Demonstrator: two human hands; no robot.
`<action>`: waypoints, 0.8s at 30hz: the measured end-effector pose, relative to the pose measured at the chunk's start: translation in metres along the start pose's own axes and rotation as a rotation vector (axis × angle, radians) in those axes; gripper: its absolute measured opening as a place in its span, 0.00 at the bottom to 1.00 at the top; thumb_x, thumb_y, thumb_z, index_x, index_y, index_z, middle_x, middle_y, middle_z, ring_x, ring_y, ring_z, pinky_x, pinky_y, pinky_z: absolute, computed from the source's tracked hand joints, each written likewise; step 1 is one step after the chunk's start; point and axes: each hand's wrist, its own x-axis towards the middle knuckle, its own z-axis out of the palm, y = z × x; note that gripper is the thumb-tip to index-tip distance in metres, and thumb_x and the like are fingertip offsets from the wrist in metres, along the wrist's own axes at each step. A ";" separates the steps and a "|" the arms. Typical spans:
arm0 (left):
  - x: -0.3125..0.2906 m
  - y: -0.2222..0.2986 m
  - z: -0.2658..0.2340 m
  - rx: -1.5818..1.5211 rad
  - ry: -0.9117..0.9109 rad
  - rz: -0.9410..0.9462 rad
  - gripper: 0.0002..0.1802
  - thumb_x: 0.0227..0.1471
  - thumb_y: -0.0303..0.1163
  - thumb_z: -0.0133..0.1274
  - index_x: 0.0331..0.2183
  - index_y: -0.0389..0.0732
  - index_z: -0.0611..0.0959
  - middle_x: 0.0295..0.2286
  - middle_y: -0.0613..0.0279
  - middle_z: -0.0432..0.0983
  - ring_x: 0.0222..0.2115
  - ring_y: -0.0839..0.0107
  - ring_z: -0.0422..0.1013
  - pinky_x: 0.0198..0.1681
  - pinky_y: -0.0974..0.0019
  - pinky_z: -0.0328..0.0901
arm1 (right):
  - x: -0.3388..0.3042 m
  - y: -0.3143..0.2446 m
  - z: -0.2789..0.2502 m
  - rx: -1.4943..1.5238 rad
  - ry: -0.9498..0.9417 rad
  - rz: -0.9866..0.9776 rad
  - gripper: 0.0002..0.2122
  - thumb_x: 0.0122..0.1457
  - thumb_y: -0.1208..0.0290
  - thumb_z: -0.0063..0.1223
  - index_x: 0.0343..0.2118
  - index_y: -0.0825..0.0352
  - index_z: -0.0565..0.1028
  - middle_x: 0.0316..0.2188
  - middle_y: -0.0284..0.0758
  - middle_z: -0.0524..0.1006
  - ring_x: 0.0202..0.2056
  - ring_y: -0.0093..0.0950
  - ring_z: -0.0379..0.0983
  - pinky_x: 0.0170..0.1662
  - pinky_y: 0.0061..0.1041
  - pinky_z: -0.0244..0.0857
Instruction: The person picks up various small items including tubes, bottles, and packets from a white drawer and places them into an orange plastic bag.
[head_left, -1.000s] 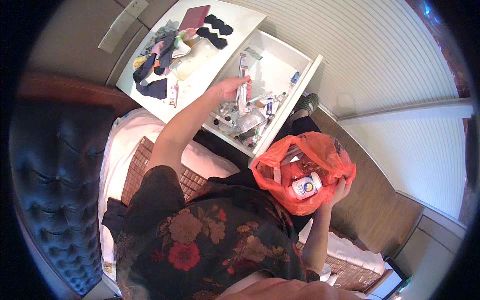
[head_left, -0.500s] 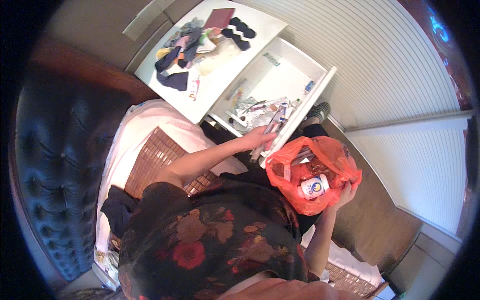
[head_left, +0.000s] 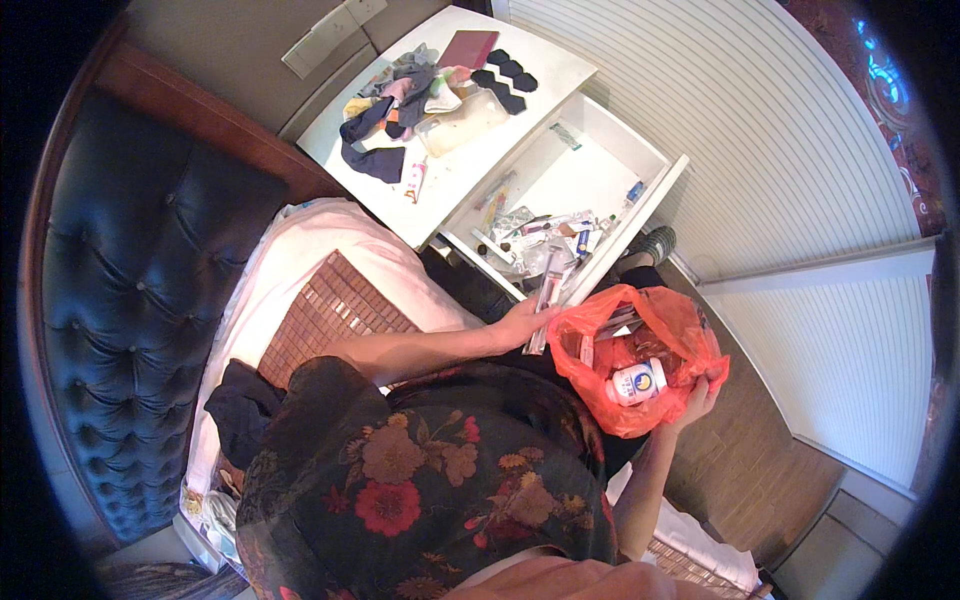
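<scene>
Here's the left hand (head_left: 522, 325), fingers closed around a bunch of long, slim, clear packages (head_left: 548, 287), held at the near corner of the open drawer, just beside the bag; whether they touch the plastic, I can't tell. Over on the other side, the right hand (head_left: 697, 402) grips the rim of a red plastic bag (head_left: 692, 335), its mouth wide open and facing up.

And look inside that bag: a white bottle (head_left: 636, 382) with a blue-and-yellow label lies on its side toward the near rim, with slim greyish pieces (head_left: 622, 322) at the far end and reddish-brown stuff between, too blurred to name.

Now the white drawer (head_left: 575, 185), pulled out: clear crinkled packets (head_left: 545, 232) crowd its near end, a small blue tube (head_left: 582, 243) sits among them, and a little blue item (head_left: 635, 190) lies by the front panel.

Up on the white counter (head_left: 450, 197), a shallow translucent tray (head_left: 465, 125) stands against a heap of socks and cloths (head_left: 405, 85), a white-and-red tube (head_left: 416, 180) near it, a maroon book (head_left: 467, 48) toward the far edge, black cloth pieces (head_left: 497, 92) beside that.
</scene>
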 end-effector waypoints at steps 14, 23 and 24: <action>0.050 0.176 -0.245 1.559 0.754 0.400 0.21 0.51 0.45 0.49 0.42 0.40 0.71 0.31 0.48 0.73 0.33 0.51 0.70 0.35 0.52 0.64 | 0.001 0.000 -0.001 0.004 -0.057 0.006 0.16 0.53 0.79 0.39 0.46 0.71 0.68 0.42 0.34 0.71 0.39 0.24 0.69 0.42 0.24 0.64; 0.050 0.181 -0.223 1.581 0.785 0.796 0.17 0.47 0.32 0.51 0.42 0.40 0.74 0.36 0.53 0.69 0.37 0.55 0.65 0.44 0.54 0.59 | -0.077 -0.027 -0.007 -0.275 0.014 0.094 0.16 0.56 0.75 0.41 0.48 0.72 0.66 0.47 0.37 0.68 0.45 0.28 0.66 0.49 0.28 0.60; 0.052 0.179 -0.209 1.567 0.738 0.883 0.16 0.46 0.30 0.51 0.41 0.40 0.75 0.36 0.52 0.69 0.37 0.54 0.65 0.44 0.54 0.59 | -0.078 -0.024 -0.009 -0.255 0.016 0.098 0.16 0.56 0.75 0.41 0.49 0.72 0.66 0.47 0.37 0.68 0.45 0.28 0.66 0.49 0.28 0.60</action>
